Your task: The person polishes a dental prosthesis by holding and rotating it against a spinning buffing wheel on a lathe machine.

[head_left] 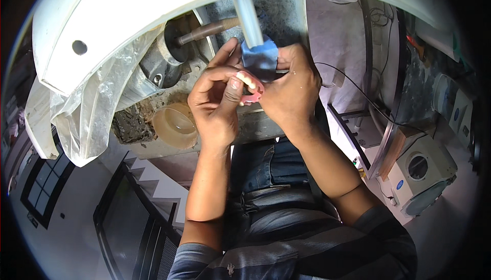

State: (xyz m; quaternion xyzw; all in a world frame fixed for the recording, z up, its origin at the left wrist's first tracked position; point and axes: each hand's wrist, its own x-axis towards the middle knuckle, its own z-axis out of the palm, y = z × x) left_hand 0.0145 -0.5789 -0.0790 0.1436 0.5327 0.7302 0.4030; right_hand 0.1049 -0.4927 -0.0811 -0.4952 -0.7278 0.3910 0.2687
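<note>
Past the clear plastic (84, 126) and amber bowl (176, 119), the pink denture (252, 89) was pinched, dead centre, in the tightly curled left hand (215, 93), while the blue sheet (259, 61) just above was gripped along its right edge by the bent-fingered right hand (294, 88)!

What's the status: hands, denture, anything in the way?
Left hand holding denture, partly covered by fingers. Right hand gripping blue sheet. Metal tube overlaps sheet in view; contact unclear.

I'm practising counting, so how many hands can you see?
2: the left hand holds the pink denture, and the right hand is at the blue sheet's edge. Some fingertips are hidden.
</note>
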